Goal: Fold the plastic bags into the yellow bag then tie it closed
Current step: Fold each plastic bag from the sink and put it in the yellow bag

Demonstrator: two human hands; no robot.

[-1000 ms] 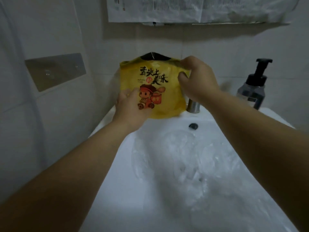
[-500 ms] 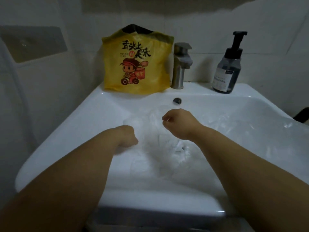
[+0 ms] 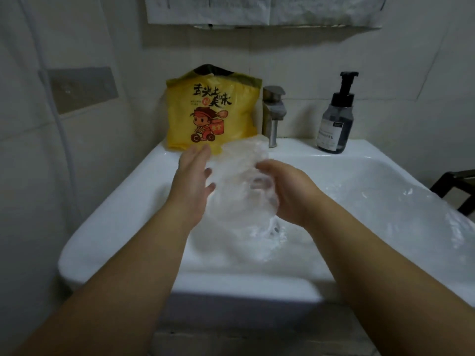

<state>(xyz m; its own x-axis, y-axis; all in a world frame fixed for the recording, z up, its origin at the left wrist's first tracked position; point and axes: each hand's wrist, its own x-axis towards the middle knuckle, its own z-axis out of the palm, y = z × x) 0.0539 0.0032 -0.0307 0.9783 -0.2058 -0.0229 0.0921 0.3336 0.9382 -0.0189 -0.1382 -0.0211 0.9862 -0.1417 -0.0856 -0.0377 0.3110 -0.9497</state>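
The yellow bag [image 3: 213,109], printed with black characters and a cartoon rider, stands upright on the back rim of the sink, its mouth open at the top. Above the basin a crumpled clear plastic bag [image 3: 239,181] hangs between my hands. My left hand [image 3: 192,181] lies against its left side with straight, spread fingers. The fingers of my right hand [image 3: 285,191] curl round the bag's right side and grip it. More clear plastic bags [image 3: 372,206] lie in the basin to the right.
The white sink [image 3: 110,222] fills the middle of the view. A steel tap [image 3: 273,111] stands just right of the yellow bag, and a dark pump bottle [image 3: 336,119] sits on the back rim further right. Tiled walls close in at left and behind.
My hands let go of the yellow bag on the rim, dropped into the basin, then rose again with a clear plastic bag held between them.
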